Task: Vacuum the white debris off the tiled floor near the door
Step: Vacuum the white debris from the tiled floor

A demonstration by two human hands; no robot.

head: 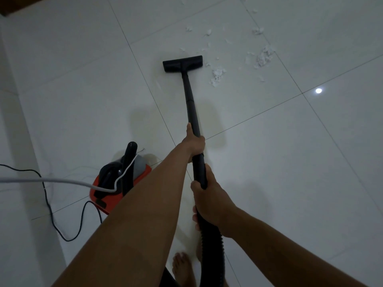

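I see both hands wrapped around the black vacuum wand. My left hand grips it higher up, fingers curled round the tube with the thumb lying along it. My right hand clasps the lower end, where the tube meets the ribbed hose.

The wand slants forward to the flat black floor head, which sits on the white tiled floor. The white debris lies scattered to the right of the head and beyond it. One small clump is just beside the head's right end, and a larger pile sits farther right.

The red vacuum body stands on the floor to my left, partly behind my left forearm. A white cable runs across it and a thin black cord loops on the tiles nearby. A bare foot shows at the bottom edge.
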